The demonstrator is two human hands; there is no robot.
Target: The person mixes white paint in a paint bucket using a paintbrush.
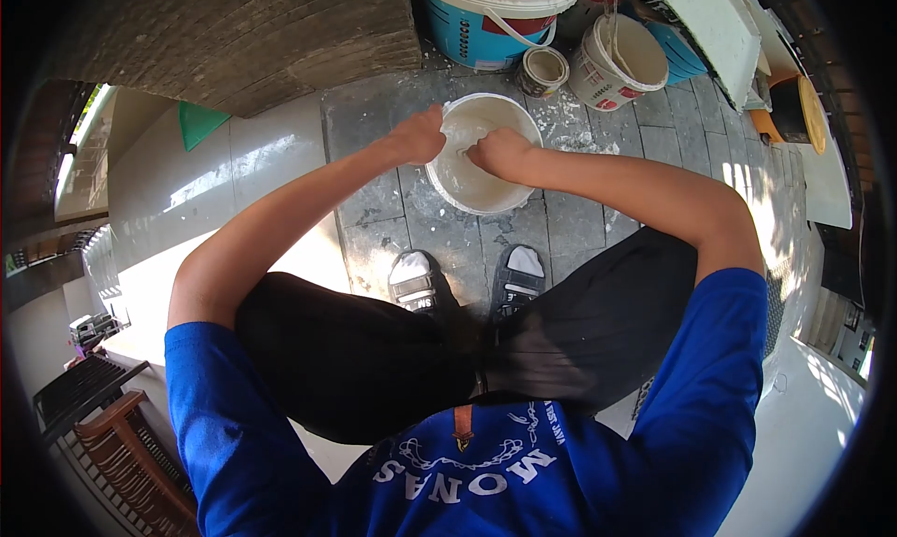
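On the paving in front of my feet stands a white bucket with pale, whitish material in it. My left hand is closed at the bucket's left rim, gripping it. Over the bucket's opening is my right hand, its fingers curled together. Whatever those fingers hold is mostly hidden; only a small bit shows by the fingertips.
Behind the bucket are a large blue paint pail with a red lid, a small paint can and another white bucket with a stick-like tool in it. White splashes mark the grey paving. An orange-and-black container stands at right.
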